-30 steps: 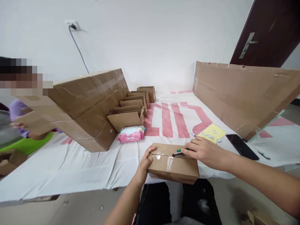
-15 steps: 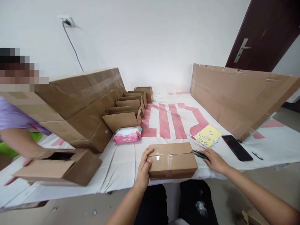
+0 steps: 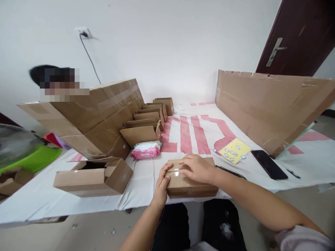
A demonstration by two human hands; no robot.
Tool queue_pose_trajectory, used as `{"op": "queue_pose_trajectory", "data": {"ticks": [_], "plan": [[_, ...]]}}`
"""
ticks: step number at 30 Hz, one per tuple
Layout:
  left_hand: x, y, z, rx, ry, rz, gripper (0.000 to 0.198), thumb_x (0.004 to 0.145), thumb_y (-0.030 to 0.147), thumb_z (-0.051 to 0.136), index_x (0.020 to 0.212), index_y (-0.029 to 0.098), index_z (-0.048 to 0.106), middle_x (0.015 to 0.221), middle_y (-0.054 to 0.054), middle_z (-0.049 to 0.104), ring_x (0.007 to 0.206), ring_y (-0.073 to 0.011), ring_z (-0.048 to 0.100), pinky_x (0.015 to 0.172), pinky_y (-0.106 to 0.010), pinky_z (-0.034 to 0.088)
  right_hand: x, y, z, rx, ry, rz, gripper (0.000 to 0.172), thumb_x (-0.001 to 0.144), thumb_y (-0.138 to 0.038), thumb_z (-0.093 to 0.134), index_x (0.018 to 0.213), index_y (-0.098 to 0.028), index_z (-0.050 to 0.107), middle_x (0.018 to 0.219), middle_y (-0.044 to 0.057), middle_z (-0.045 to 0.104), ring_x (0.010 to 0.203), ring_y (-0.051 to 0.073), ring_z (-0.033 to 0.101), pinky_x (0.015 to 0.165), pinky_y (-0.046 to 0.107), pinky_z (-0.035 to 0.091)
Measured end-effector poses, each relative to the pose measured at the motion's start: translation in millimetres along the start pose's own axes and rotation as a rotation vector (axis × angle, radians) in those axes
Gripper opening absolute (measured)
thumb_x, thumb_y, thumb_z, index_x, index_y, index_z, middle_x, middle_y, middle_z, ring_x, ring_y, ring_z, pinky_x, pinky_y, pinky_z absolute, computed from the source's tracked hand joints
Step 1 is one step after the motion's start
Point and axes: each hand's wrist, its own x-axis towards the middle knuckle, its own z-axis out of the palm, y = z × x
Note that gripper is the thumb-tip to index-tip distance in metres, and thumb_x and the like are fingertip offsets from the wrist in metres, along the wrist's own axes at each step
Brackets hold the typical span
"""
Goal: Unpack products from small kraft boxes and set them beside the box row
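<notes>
A closed brown cardboard box (image 3: 193, 190) lies near the front edge of the table, with shiny clear tape across its top seam. My left hand (image 3: 162, 181) grips its left end, thumb on the near side and fingers over the top. My right hand (image 3: 197, 168) rests across the top with fingers apart, the fingertips by the seam. A slim dark tool, perhaps a cutter (image 3: 230, 172), lies on the cloth just right of the box.
Beyond are a pink wipes pack (image 3: 146, 150) and several open boxes (image 3: 140, 134) in a row. An open box (image 3: 83, 179) stands left. To the right lie a yellow card (image 3: 234, 150), a phone (image 3: 269, 164) and a pen (image 3: 291, 171). Cardboard panels (image 3: 267, 108) flank the table.
My right hand has let go of the slim dark tool and moved left onto the box top. The person at the left has released the open box and moved behind the cardboard panel.
</notes>
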Motion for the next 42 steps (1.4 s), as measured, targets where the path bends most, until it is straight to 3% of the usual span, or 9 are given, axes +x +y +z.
{"op": "queue_pose_trajectory", "data": {"ticks": [3,5,7,12,17,25,31,37,42], "plan": [[0.7,0.5,-0.5,0.008,0.003,0.013,0.045,0.081,0.041,0.048,0.118,0.020,0.062,0.135,-0.009,0.056,0.139,-0.0312,0.035,0.118,-0.049,0.021,16.5,-6.6,19.8,-0.036,-0.056,-0.058,0.015,0.082,-0.021,0.071,0.095,-0.015,0.069,0.098,0.009,0.072,0.099,0.025,0.061,0.091,0.042,0.047],[0.9,0.3,-0.9,0.014,0.004,0.013,0.046,0.081,0.041,0.049,0.119,0.019,0.062,0.135,-0.009,0.057,0.139,-0.0312,0.036,0.118,-0.048,0.021,18.2,-4.6,23.7,-0.025,-0.032,-0.093,0.003,0.083,-0.014,0.067,0.085,-0.016,0.067,0.092,0.007,0.071,0.094,0.023,0.061,0.090,0.039,0.046],[1.0,-0.3,-1.3,0.015,0.003,0.008,0.046,0.081,0.041,0.049,0.119,0.019,0.061,0.137,-0.010,0.055,0.139,-0.0309,0.035,0.118,-0.047,0.020,11.0,-2.6,19.2,0.004,0.037,-0.100,0.008,0.084,-0.009,0.062,0.081,-0.017,0.063,0.086,0.006,0.069,0.087,0.021,0.061,0.086,0.037,0.047],[0.8,-3.4,-2.0,0.000,-0.003,-0.001,0.045,0.082,0.042,0.048,0.119,0.020,0.062,0.140,-0.009,0.052,0.140,-0.0306,0.034,0.119,-0.048,0.018,-41.1,-8.0,-6.8,0.170,0.247,-0.129,0.012,0.092,-0.013,0.049,0.084,-0.019,0.056,0.081,0.004,0.064,0.078,0.018,0.057,0.075,0.032,0.047],[2.6,-10.1,-2.0,-0.031,0.003,0.020,0.043,0.083,0.042,0.050,0.119,0.022,0.062,0.138,-0.006,0.055,0.139,-0.0316,0.034,0.118,-0.051,0.016,-83.6,-12.5,-11.8,0.234,0.237,-0.157,0.007,0.092,-0.016,0.050,0.092,-0.019,0.055,0.090,0.007,0.065,0.085,0.019,0.058,0.079,0.034,0.049],[8.2,-14.0,-0.8,-0.038,-0.028,0.033,0.042,0.083,0.041,0.050,0.120,0.023,0.062,0.138,-0.007,0.054,0.138,-0.0312,0.036,0.118,-0.050,0.019,-19.8,-4.1,14.6,0.038,0.132,0.108,0.029,0.086,-0.018,0.064,0.114,-0.012,0.060,0.110,0.014,0.066,0.105,0.026,0.057,0.094,0.042,0.047],[7.7,-10.7,-2.4,0.008,-0.010,0.038,0.045,0.081,0.044,0.052,0.118,0.021,0.063,0.136,-0.009,0.055,0.138,-0.0320,0.036,0.118,-0.051,0.019,-3.4,-3.7,29.8,-0.003,0.121,-0.042,0.004,0.086,-0.015,0.063,0.082,-0.015,0.062,0.089,0.008,0.065,0.091,0.023,0.056,0.087,0.038,0.046],[6.9,-11.5,-1.4,0.010,-0.017,0.037,0.044,0.084,0.043,0.050,0.121,0.023,0.061,0.139,-0.008,0.053,0.140,-0.0312,0.033,0.118,-0.051,0.016,-50.3,-6.4,9.5,0.260,0.324,-0.051,0.012,0.090,-0.013,0.048,0.081,-0.019,0.054,0.077,0.003,0.060,0.075,0.017,0.053,0.073,0.030,0.044],[6.6,-12.7,-3.1,-0.004,-0.021,0.026,0.041,0.086,0.042,0.049,0.121,0.025,0.062,0.141,-0.006,0.051,0.140,-0.0313,0.031,0.118,-0.051,0.014,-126.5,-5.9,24.4,0.334,0.073,-0.040,0.011,0.091,-0.017,0.050,0.083,-0.019,0.057,0.078,0.002,0.062,0.074,0.015,0.054,0.071,0.027,0.043]]}}
